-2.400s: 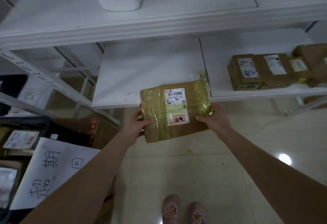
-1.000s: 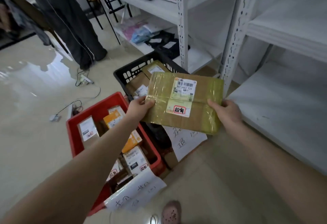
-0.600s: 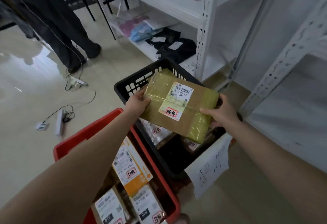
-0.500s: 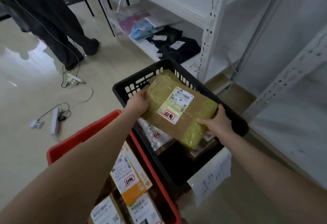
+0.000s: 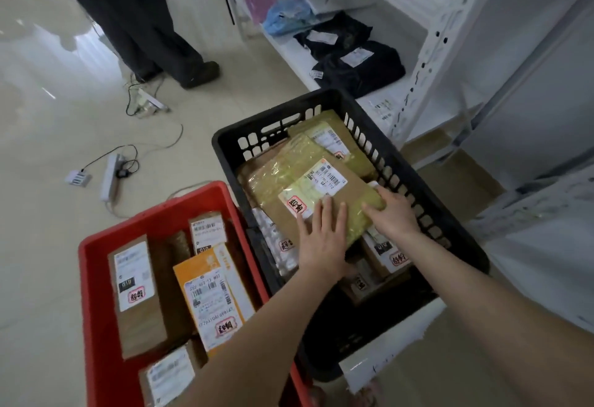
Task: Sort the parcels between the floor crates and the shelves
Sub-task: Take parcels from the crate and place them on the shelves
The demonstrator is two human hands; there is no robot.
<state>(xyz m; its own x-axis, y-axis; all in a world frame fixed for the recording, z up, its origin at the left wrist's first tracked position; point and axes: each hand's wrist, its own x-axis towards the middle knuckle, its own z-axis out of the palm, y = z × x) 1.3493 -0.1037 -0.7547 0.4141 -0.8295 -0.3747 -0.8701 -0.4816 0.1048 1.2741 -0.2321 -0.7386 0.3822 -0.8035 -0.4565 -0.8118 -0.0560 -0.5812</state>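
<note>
A brown parcel [image 5: 302, 178] wrapped in yellowish tape, with a white barcode label and a red-stamped sticker, lies on top of other parcels inside the black crate [image 5: 401, 162] on the floor. My left hand [image 5: 323, 236] rests flat on its near end, fingers straight. My right hand [image 5: 390, 212] touches its right corner, fingers curving over the edge. To the left stands a red crate [image 5: 93, 278] with several labelled parcels, among them an orange one [image 5: 209, 294].
White metal shelving [image 5: 446, 30] stands behind and to the right of the crates, its lowest shelf holding dark and coloured soft packages [image 5: 356, 62]. A person's dark trouser legs [image 5: 138, 17] stand at the back left. A power strip [image 5: 109, 177] and cables lie on the tiled floor.
I turned from the shelf to the floor crates with the parcel in both hands and lowered it into the black crate. My left hand has shifted from its side onto its top.
</note>
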